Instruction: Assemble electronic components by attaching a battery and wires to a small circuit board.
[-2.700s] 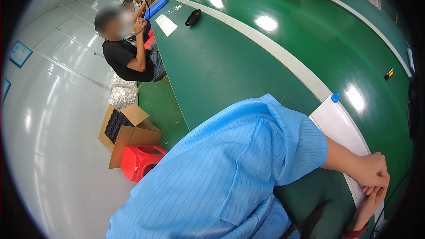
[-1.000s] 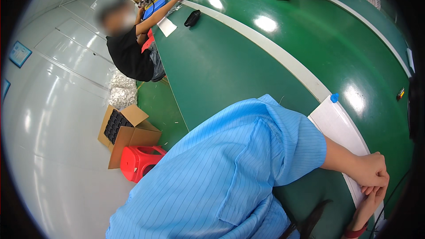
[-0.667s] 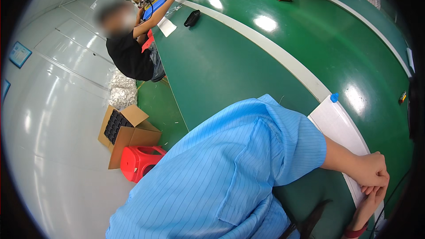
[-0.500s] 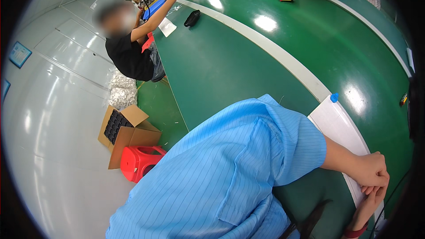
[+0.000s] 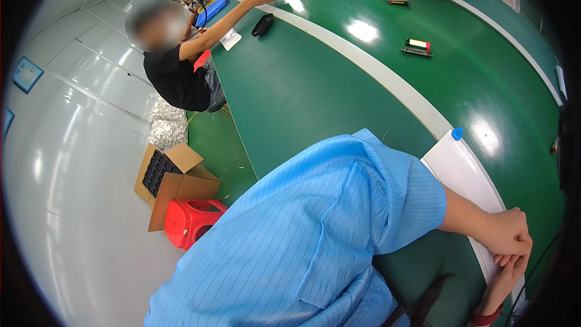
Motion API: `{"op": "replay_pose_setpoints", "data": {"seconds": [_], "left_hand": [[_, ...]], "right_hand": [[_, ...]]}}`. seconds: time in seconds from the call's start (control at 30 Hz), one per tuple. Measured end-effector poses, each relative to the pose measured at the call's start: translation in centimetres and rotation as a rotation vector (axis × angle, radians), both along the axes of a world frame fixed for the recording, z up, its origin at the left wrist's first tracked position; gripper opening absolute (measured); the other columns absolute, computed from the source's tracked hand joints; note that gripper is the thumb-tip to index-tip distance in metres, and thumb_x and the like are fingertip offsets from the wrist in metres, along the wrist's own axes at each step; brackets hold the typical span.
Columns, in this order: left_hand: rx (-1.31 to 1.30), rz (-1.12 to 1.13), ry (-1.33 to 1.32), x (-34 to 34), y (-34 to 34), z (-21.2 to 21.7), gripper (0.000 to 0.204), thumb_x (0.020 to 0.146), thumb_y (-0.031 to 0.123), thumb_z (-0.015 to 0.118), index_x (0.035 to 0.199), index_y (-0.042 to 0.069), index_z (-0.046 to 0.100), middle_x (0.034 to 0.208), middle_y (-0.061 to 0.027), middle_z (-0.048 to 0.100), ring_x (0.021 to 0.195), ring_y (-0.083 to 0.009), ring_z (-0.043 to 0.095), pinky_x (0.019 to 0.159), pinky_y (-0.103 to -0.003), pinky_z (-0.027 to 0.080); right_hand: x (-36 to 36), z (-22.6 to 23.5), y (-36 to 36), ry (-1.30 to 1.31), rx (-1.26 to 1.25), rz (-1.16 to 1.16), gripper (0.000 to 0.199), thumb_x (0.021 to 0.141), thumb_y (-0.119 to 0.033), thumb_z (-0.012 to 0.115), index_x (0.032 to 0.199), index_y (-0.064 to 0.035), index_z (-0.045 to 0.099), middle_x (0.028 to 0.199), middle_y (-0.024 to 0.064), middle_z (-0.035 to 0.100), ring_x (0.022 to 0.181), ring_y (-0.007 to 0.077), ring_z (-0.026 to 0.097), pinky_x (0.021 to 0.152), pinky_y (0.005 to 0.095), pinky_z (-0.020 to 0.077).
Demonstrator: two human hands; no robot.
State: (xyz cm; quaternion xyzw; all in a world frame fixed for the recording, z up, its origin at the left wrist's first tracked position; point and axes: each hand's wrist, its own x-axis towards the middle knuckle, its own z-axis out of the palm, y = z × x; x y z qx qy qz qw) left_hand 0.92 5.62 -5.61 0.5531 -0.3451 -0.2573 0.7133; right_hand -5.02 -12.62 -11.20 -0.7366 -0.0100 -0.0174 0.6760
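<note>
My left hand reaches out from a blue striped sleeve at the lower right. It is closed, knuckles up, over the fingers of my right hand. My right hand has a red band at its wrist, and its curled fingers press against the left. Anything between them is hidden. Both hands are at the white sheet along the bench edge. A small blue-capped thing stands at the sheet's far corner.
A green conveyor belt carries a battery-like piece in a clear holder and another dark piece. Farther along the green bench lies a black pouch. A co-worker in black sits there. A red stool and open carton stand left.
The co-worker's outstretched hand has moved right over the belt. The piece in a clear holder now shows on the belt, and the other pieces have shifted slightly right. My hands have stayed still.
</note>
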Motion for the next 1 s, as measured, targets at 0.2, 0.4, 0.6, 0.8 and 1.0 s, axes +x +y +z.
{"op": "replay_pose_setpoints", "data": {"seconds": [0.2, 0.4, 0.6, 0.8, 1.0], "left_hand": [[0.002, -0.001, -0.011, 0.1, -0.2, 0.0, 0.029, 0.079, 0.006, 0.042, 0.058, -0.005, 0.058, 0.053, -0.01, 0.06, 0.04, -0.0127, 0.056, 0.043, -0.022, 0.046], [-0.004, 0.06, -0.066, 0.0, -0.1, -0.3, 0.029, 0.082, 0.007, 0.043, 0.059, -0.003, 0.059, 0.05, -0.009, 0.059, 0.037, -0.0121, 0.055, 0.04, -0.022, 0.045], [-0.037, 0.096, -0.158, -1.0, -0.4, -0.1, 0.03, 0.085, 0.012, 0.042, 0.064, 0.0, 0.061, 0.048, -0.0075, 0.057, 0.036, -0.0113, 0.053, 0.038, -0.022, 0.044], [-0.008, 0.19, -0.311, -2.2, -0.6, -0.6, 0.03, 0.084, 0.016, 0.044, 0.061, 0.001, 0.057, 0.047, -0.007, 0.057, 0.038, -0.0158, 0.055, 0.041, -0.026, 0.046], [0.15, 0.52, -0.703, -3.0, -0.7, -1.0, 0.023, 0.079, 0.024, 0.049, 0.067, 0.005, 0.057, 0.06, -0.0149, 0.057, 0.053, -0.0334, 0.055, 0.051, -0.041, 0.044]], "right_hand": [[0.1, 0.0, -0.1, -0.011, -0.026, -0.017, 0.029, 0.091, -0.015, 0.04, 0.115, 0.0012, 0.042, 0.108, 0.0075, 0.049, 0.096, 0.0116, 0.047, 0.084, 0.0225, 0.0356], [0.4, 0.2, 0.5, -0.019, -0.018, 0.001, 0.028, 0.092, -0.014, 0.038, 0.115, 0.0019, 0.042, 0.108, 0.0077, 0.048, 0.096, 0.0119, 0.046, 0.084, 0.0225, 0.0355], [0.1, 0.7, 0.5, -0.046, 0.048, 0.05, 0.027, 0.092, -0.013, 0.039, 0.114, 0.0018, 0.042, 0.107, 0.0083, 0.048, 0.094, 0.0134, 0.048, 0.082, 0.0239, 0.0382], [0.2, 1.2, 2.0, -0.114, -0.032, 0.043, 0.022, 0.091, -0.01, 0.04, 0.11, 0.0004, 0.044, 0.103, 0.0071, 0.049, 0.093, 0.014, 0.049, 0.079, 0.024, 0.0401], [0.0, 2.1, 3.9, -0.146, -0.009, 0.034, 0.016, 0.087, -0.004, 0.04, 0.101, -0.0008, 0.048, 0.096, 0.0059, 0.051, 0.088, 0.0132, 0.051, 0.076, 0.0242, 0.0422]]}}
